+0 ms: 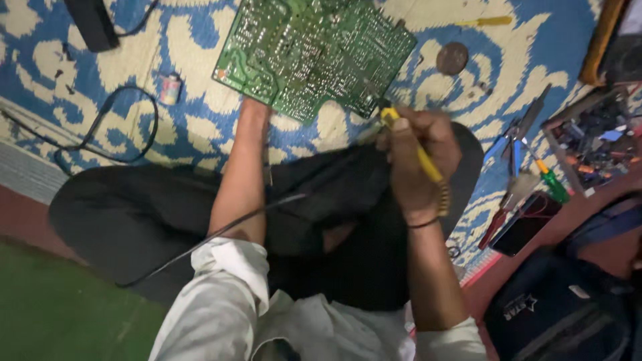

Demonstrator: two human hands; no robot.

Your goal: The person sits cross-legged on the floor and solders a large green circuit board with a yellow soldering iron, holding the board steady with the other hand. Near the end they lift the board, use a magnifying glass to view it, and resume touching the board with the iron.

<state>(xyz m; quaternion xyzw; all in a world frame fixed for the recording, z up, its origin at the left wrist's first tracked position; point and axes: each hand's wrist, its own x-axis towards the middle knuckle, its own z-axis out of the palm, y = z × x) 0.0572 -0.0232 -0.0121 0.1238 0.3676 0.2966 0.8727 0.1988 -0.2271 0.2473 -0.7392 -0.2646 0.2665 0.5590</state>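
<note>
— What have you got hold of right now?

— My right hand (418,167) is curled tight around a yellow-handled soldering iron (420,157), its tip against the near edge of the green circuit board (314,53). The board stands tilted over the blue and cream mat (535,47), solder side towards me.

— And the other hand?

— My left arm (241,174) reaches up under the board. The hand itself is behind it, so I cannot tell how my fingers are set there; I judge they prop it from below.

— What could go wrong?

— The board rests on one hidden hand, so pressure from the iron could tip it and drag the tip across neighbouring joints. The black cable (221,234) runs across my lap; a snag on my knee could jerk the iron. A hot tip this near my dark trousers (134,214) could scorch them if my grip slips.

— Anything you can't make out?

— The tip is blurred, so which joint it meets is unclear. The board's top edge is cut off. The tray of parts (592,144) is too dim to sort, though blue-handled pliers (511,144) and a green screwdriver (552,184) lie beside it.
</note>
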